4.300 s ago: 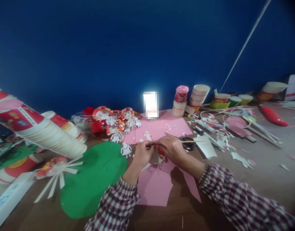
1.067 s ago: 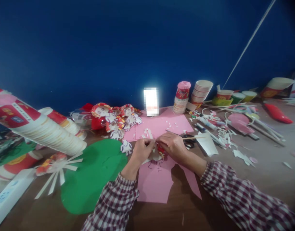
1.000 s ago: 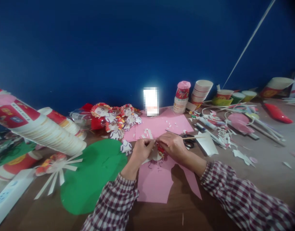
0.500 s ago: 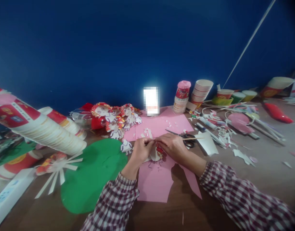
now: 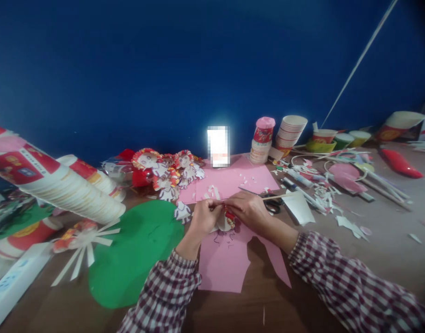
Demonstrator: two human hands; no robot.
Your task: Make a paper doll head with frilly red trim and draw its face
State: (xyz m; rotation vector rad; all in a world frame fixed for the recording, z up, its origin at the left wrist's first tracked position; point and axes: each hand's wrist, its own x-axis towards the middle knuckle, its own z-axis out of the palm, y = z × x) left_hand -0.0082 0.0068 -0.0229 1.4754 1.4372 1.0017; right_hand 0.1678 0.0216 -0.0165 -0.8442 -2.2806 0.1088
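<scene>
Partly hidden, the paper piece (image 5: 226,224) looks red-and-white.

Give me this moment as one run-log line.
left hand: pinched, held item hidden | right hand: holding stick | below hands: paper cutout, pink paper | right side: scissors | left side: green sheet

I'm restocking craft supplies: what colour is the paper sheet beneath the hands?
The paper sheet is pink, with thin dark marks; the head view shows it.
</scene>
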